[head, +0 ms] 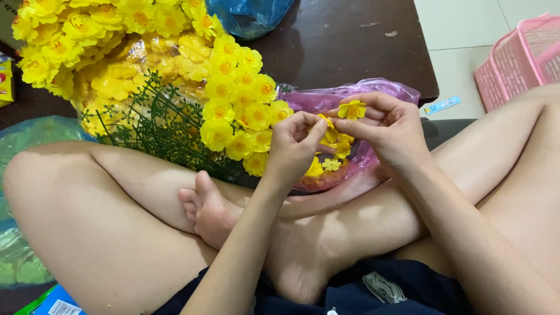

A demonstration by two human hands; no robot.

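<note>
My right hand (389, 129) pinches a small yellow artificial flower (352, 109) between thumb and fingers, above a pink plastic bag (373, 93) holding more loose yellow flowers (332, 157). My left hand (294, 146) is close beside it, fingertips curled on a yellow petal piece (324, 121) at the same spot. Left of the hands stands a green plastic stem frame (157, 125) partly covered with mounted yellow flowers (239, 111). My crossed bare legs lie under both hands.
A big heap of yellow flowers (87, 35) in clear wrap fills the upper left. A blue bag (248, 14) lies on the dark table (350, 41). A pink basket (519, 58) stands on the floor at right. A green-blue bag (29, 134) lies at left.
</note>
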